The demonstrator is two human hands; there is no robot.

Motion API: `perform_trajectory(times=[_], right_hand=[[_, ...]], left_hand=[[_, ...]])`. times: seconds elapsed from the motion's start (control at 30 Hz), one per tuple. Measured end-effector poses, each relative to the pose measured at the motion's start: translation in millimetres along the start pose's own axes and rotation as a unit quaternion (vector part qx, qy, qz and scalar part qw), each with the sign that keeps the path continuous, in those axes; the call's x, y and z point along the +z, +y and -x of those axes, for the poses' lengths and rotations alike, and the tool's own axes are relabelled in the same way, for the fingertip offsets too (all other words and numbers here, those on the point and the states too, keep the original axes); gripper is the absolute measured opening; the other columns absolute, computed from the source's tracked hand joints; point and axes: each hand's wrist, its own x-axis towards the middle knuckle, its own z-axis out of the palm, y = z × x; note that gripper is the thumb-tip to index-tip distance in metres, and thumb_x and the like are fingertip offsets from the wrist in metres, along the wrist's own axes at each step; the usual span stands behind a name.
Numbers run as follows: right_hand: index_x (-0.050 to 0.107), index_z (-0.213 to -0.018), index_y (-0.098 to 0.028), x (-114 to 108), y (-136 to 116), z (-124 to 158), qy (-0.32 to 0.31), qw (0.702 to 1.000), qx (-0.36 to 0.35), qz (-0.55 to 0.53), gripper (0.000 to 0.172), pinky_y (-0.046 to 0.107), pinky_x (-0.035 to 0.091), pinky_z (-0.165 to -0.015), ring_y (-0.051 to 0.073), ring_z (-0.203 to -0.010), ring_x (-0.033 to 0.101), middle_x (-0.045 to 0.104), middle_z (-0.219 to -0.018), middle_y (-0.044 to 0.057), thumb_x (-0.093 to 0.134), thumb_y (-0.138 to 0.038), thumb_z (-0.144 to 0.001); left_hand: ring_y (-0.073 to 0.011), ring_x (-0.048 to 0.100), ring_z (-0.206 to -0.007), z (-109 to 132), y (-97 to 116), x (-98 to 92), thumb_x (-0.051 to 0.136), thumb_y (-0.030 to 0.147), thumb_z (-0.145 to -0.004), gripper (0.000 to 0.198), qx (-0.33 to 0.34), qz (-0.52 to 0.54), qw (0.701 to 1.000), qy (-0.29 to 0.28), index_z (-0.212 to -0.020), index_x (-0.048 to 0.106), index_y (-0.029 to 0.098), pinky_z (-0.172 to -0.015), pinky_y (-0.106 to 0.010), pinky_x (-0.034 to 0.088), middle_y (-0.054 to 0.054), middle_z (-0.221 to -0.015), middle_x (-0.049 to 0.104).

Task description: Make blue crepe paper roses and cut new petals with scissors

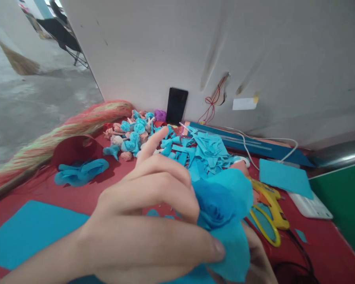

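Observation:
A blue crepe-paper rose [217,207] with a tightly wound centre and wide outer petals is held up close in front of me. My left hand [144,209] comes in from the lower left and is closed on it, the thumb pressing a lower petal and the index finger pointing away. Behind the rose, at the lower right, is my right hand [258,256], mostly hidden by the petals; it appears to grip the flower from below. A yellow glue gun [273,205] and yellow-handled scissors [266,230] lie just right of the rose.
Small paper roses [134,136] and cut blue scraps [210,150] are heaped behind the hands. A phone [176,105] leans on the white panel. Blue paper sheets [35,232], a dark red cone [77,150] and a white cable [245,146] lie on the red tabletop [130,185].

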Motion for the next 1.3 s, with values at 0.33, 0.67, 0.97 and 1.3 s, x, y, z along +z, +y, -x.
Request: perform_trajectory(times=[0.33, 0.67, 0.97, 1.3], right_hand=[[0.062, -0.074, -0.021, -12.5, 14.3, -5.4, -0.026, 0.999, -0.007, -0.039, 0.017, 0.012, 0.029, -0.034, 0.004, -0.037, 0.042, 0.049, -0.049, -0.005, 0.07, -0.035, -0.069], [0.064, -0.077, -0.022, -10.2, 15.9, -3.6, -0.022, 0.997, 0.005, -0.079, 0.012, 0.009, 0.037, -0.036, 0.003, -0.04, 0.047, 0.053, -0.052, -0.004, 0.072, -0.029, -0.069], [0.064, -0.078, -0.022, -13.3, 18.3, -9.8, -0.079, 0.993, 0.018, -0.08, 0.015, 0.011, 0.036, -0.032, 0.004, -0.04, 0.043, 0.049, -0.052, -0.005, 0.071, -0.031, -0.069], [0.065, -0.073, -0.024, -16.5, 12.3, -8.9, -0.112, 0.986, 0.072, -0.098, 0.009, 0.01, 0.036, -0.038, 0.003, -0.044, 0.044, 0.055, -0.058, -0.002, 0.071, -0.03, -0.069]], left_hand=[[-0.0057, 0.054, -0.077, 22.7, -8.6, -2.1, 0.053, 0.025, -0.083, 0.017, 0.013, 0.076, 0.997, 0.017, -0.067, 0.06, 0.024, -0.11, -0.041, 0.028, 0.008, -0.07, 0.056], [-0.0079, 0.052, -0.074, 22.7, -14.3, -4.8, 0.052, 0.03, -0.084, 0.012, 0.003, 0.111, 0.992, -0.066, -0.075, 0.057, 0.023, -0.09, -0.03, 0.045, 0.006, -0.065, 0.057], [-0.0064, 0.047, -0.072, 21.8, -17.7, -6.5, 0.058, 0.02, -0.081, 0.004, 0.022, 0.133, 0.988, -0.081, -0.077, 0.06, 0.02, -0.08, -0.024, 0.047, 0.007, -0.069, 0.058], [-0.0062, 0.05, -0.067, 23.2, -14.4, -7.8, 0.07, 0.028, -0.07, 0.021, -0.017, 0.161, 0.984, -0.07, -0.086, 0.056, 0.022, -0.079, -0.025, 0.046, 0.01, -0.073, 0.062]])
